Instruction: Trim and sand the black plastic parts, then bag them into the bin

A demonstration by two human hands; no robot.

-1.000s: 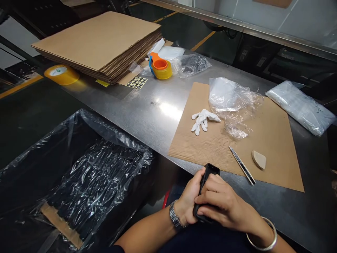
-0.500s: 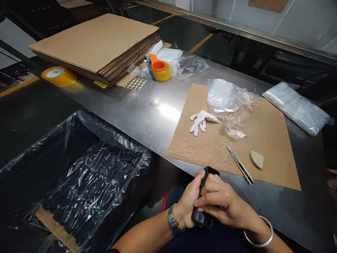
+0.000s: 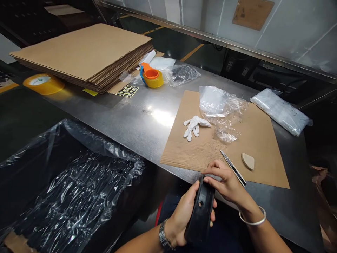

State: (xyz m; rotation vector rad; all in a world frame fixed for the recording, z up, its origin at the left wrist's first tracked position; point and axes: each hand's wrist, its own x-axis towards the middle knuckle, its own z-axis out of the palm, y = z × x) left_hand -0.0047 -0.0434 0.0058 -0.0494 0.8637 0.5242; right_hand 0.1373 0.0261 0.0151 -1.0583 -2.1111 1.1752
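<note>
Both grips are closed on one black case [image 3: 199,214]. Seen from the head camera, the left hand [image 3: 181,215] wraps its lower half, thumb and fingers clamped around it, while the right hand [image 3: 223,179] pinches its upper end between the fingertips. The case is held off the worktop [image 3: 142,116], just in front of its near edge and above the person's lap, nearly upright, with a small round hole facing the camera. Just beyond the right hand, a slim cutter [image 3: 233,168] lies slantwise on a cardboard sheet [image 3: 252,137] close to the sheet's near edge, with a beige wedge [image 3: 248,161] beside it; whether the blade is out is too small to tell. Farther back on the sheet lie a white glove [image 3: 195,124] and crumpled clear bags [image 3: 221,109]. Left of the worktop and lower stands a bin lined with plastic film [image 3: 73,182]. To my judgement the right hand's hold is the weak one: a fingertip pinch on a smooth end could slip, and the case would twist in the left palm or drop to the lap or floor. The right wrist also sits near the cutter, so an outward sweep could nudge it over the near edge.
</note>
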